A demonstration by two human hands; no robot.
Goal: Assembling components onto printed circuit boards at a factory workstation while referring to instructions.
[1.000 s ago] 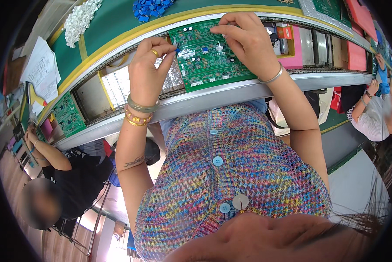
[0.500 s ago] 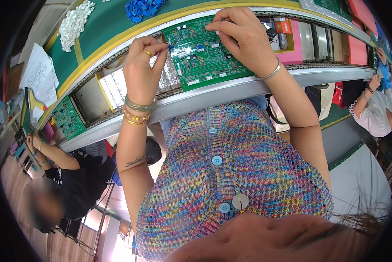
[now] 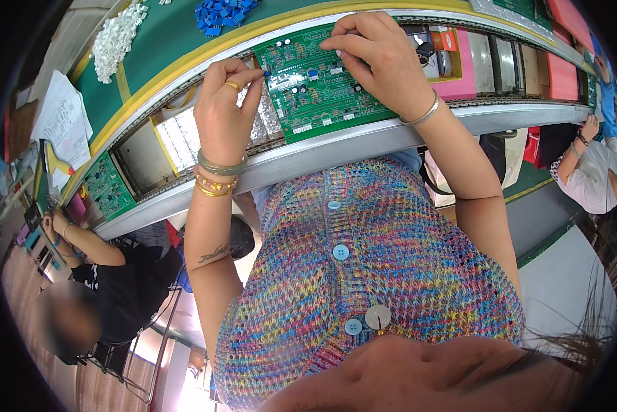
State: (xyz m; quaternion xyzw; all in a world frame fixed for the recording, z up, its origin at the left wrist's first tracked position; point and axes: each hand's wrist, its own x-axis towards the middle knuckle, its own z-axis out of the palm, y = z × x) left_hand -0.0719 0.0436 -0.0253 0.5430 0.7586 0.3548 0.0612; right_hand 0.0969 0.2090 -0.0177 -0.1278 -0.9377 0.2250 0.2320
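A green circuit board (image 3: 308, 103), populated with small parts, lies across the rails of the line in front of me. At its left edge my left hand (image 3: 220, 120) pinches a small blue component (image 3: 267, 73) between thumb and fingertips, at the board's surface. Whether its pins sit in holes cannot be seen. My right hand (image 3: 384, 65) is over the board's upper right, thumb and forefinger pinched close to the surface; what they hold, if anything, is too small to make out. Another blue component (image 3: 313, 75) stands near the board's middle, with white connectors along the near edge.
Beyond the rail, a pile of blue components (image 3: 222, 15) and a pile of white connectors (image 3: 118, 41) lie on the green bench. Papers (image 3: 64, 123) hang at left. A second board (image 3: 109, 185) sits further left on the line, near a co-worker (image 3: 126, 288). Another person (image 3: 590, 178) works at far right.
Very little differs. Both hands keep their places at the board, fingers pinched as before; the view has shifted by a hair.
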